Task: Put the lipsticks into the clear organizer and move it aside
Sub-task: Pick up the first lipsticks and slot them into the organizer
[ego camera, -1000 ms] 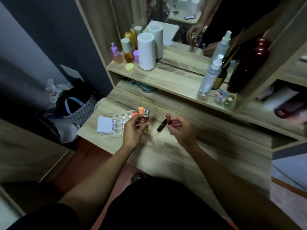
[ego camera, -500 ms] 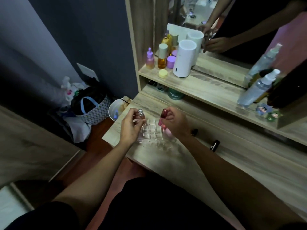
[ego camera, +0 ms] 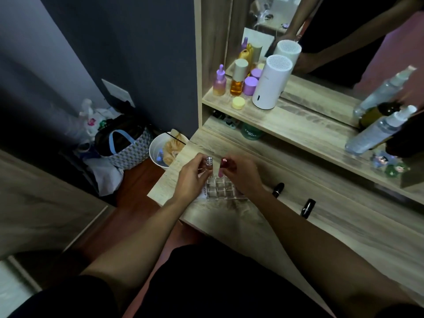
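The clear organizer [ego camera: 220, 188], a grid of small cells, lies on the wooden vanity top near its left end, partly under both hands. My left hand [ego camera: 191, 177] grips a clear-capped lipstick [ego camera: 209, 164] upright over the organizer's far left cells. My right hand [ego camera: 242, 174] holds a red-capped pink lipstick [ego camera: 223, 167] upright just beside it, its lower end at the organizer's far edge. Two black lipsticks lie loose on the top to the right: one [ego camera: 278, 189] near my right wrist, another [ego camera: 308, 208] farther right.
The shelf above carries a white cylinder [ego camera: 270, 82], purple and amber bottles [ego camera: 237, 79], a yellow jar [ego camera: 238, 103] and spray bottles [ego camera: 378, 131]. A mirror stands behind. A white bin [ego camera: 160, 149] and bags [ego camera: 121, 145] sit on the floor left of the table [ego camera: 332, 216] edge.
Both hands carried their lipsticks left from mid-table to above the organizer, and the view followed. In the last half second they have barely shifted.
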